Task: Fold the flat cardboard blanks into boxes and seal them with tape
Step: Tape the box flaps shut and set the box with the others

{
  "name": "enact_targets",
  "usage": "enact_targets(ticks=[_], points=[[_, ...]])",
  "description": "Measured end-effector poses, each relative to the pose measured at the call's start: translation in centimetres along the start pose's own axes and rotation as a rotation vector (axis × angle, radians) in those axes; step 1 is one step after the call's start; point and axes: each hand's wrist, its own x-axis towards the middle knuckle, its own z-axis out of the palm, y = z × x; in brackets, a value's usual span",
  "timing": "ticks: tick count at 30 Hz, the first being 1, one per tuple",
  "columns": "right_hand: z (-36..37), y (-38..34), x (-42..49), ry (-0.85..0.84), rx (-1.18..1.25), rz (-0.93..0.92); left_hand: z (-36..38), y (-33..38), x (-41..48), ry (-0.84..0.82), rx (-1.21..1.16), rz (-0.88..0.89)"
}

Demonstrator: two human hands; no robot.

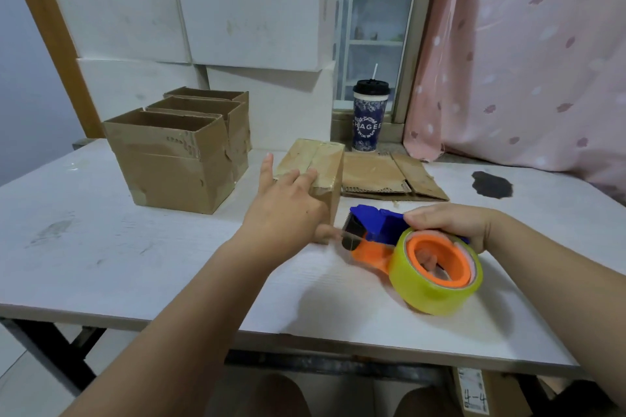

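A small folded cardboard box [321, 162] stands mid-table with its taped seam facing up. My left hand [288, 206] lies against its near left side, fingers straight on the top edge and thumb down by the near face. My right hand [450, 223] grips a blue and orange tape dispenser [372, 230] carrying a yellowish tape roll [430, 291], just right of the box; its cutter end meets the box's near lower corner by my left thumb. Flat cardboard blanks [389, 176] lie behind the box on the right.
Three open-topped boxes [176, 159] stand in a row at the left rear of the white table [101, 264]. A lidded drink cup with a straw [369, 115] sits on the window ledge. A dark stain [491, 183] marks the table's right; pink curtain [525, 61] hangs there.
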Motion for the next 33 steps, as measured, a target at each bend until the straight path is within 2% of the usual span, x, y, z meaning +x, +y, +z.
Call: enact_targets(ticks=[3, 7, 14, 20, 25, 33], points=[[0.0, 0.4, -0.3, 0.058, 0.052, 0.074, 0.5, 0.3, -0.2, 0.028, -0.061, -0.038], [0.2, 0.6, -0.4, 0.116, 0.038, 0.073, 1.0, 0.4, -0.4, 0.086, -0.171, -0.063], [-0.2, 0.6, -1.2, 0.187, 0.025, 0.078, 1.4, 0.9, -0.2, 0.091, -0.175, -0.090], [-0.5, 0.0, -1.8, 0.220, 0.011, 0.001, 1.3, 0.9, -0.2, 0.089, -0.169, -0.078], [0.2, -0.7, -1.5, 0.268, -0.172, 0.002, 1.7, 0.9, -0.3, 0.153, -0.194, -0.095], [0.6, -0.8, -0.4, 0.451, -0.370, -0.029, 1.9, 0.4, 0.6, 0.275, -0.190, -0.182]])
